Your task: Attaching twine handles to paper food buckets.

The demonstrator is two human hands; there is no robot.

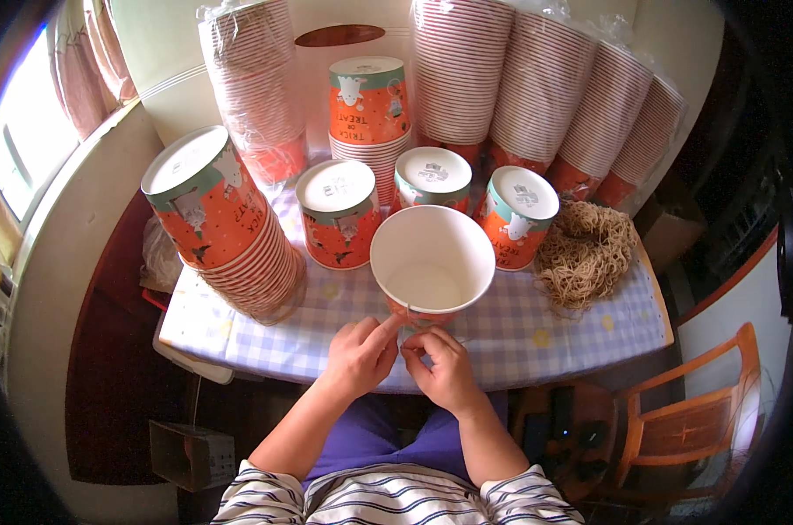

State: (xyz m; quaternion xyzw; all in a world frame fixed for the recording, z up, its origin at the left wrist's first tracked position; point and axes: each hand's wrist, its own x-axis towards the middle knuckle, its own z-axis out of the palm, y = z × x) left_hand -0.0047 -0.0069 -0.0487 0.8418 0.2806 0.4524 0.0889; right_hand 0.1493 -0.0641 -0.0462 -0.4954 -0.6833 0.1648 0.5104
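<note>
Blue-and-white checked cloth (340,302) covers the tabletop (501,372); a curtained window (31,114) is at left, a brown wooden chair (690,429) at right. A round orange paper bucket (431,254) with plain white interior sits mouth up near the front edge. Left grip (392,337): index finger extended to the bucket's near wall. Right grip (409,346): thumb and forefinger drawn together just beside it. Cannot tell whether either holds anything. Three inverted orange-and-green buckets (338,232) crowd the space behind. A tan string tangle (589,254) lies at right, a tilted bucket stack (217,223) at left; plastic-wrapped stacks (462,70) line the rear.
</note>
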